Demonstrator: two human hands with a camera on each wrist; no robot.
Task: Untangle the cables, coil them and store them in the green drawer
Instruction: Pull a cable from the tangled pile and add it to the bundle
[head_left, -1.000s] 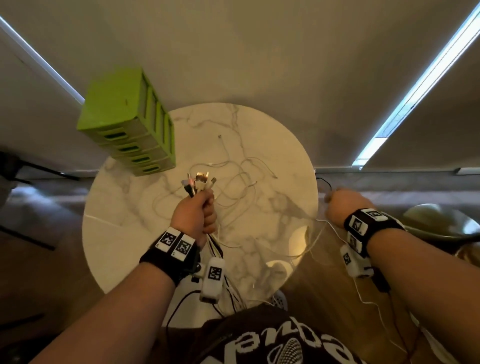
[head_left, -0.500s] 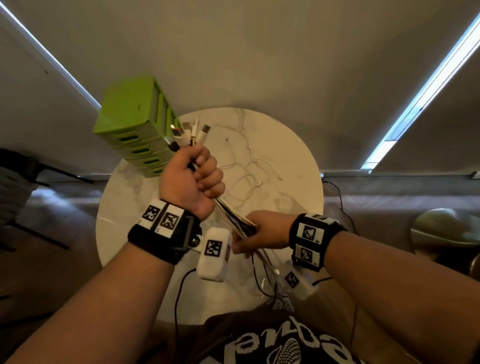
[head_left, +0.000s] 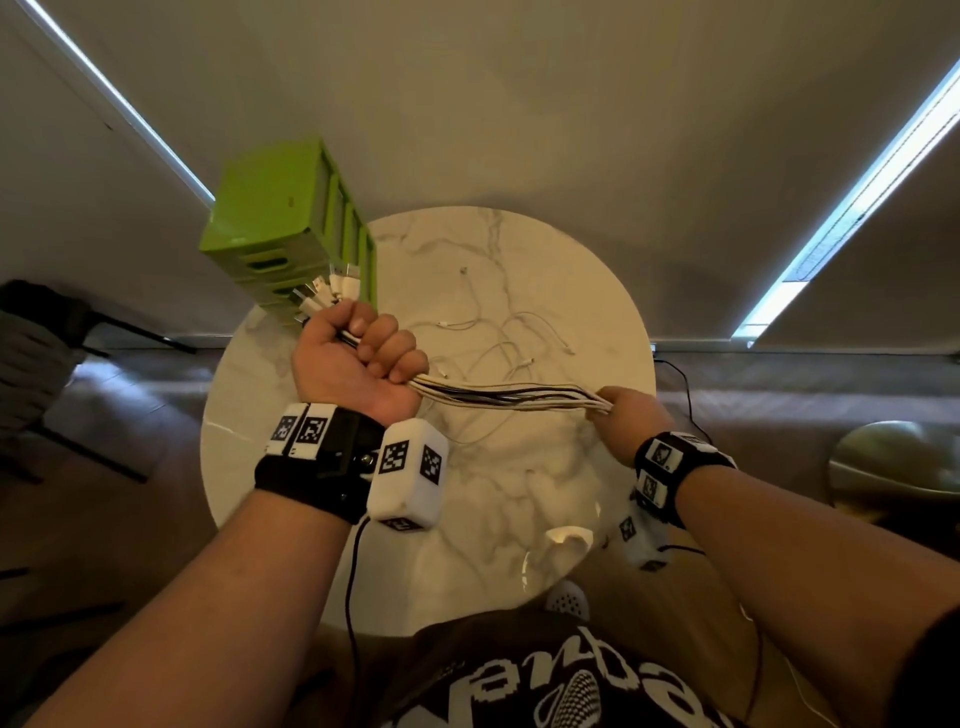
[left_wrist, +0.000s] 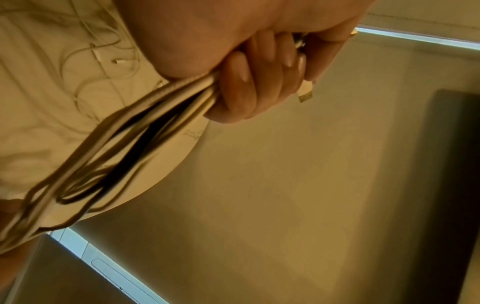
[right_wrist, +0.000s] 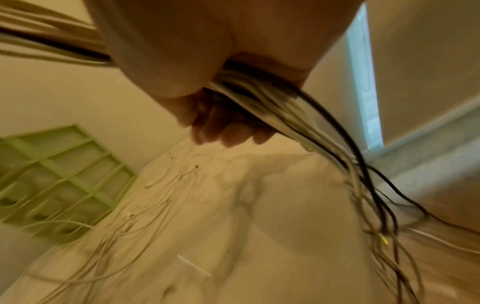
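Note:
A bundle of white and black cables stretches level between my two hands above the round marble table. My left hand grips the bundle in a fist, with several plug ends sticking out above it. My right hand grips the same bundle farther along; beyond it the cables hang down. In the left wrist view my fingers curl round the cables. Loose thin white cables lie on the table. The green drawer unit stands at the table's far left edge.
A dark chair stands left of the table. A brass-coloured round object sits at the right. A black cord runs along the floor by the wall. Bright window strips flank the blinds.
My left hand rose with the plug ends towards the drawer unit. My right hand came in to the bundle below the left fist, then slid right along it, pulling the cables straight.

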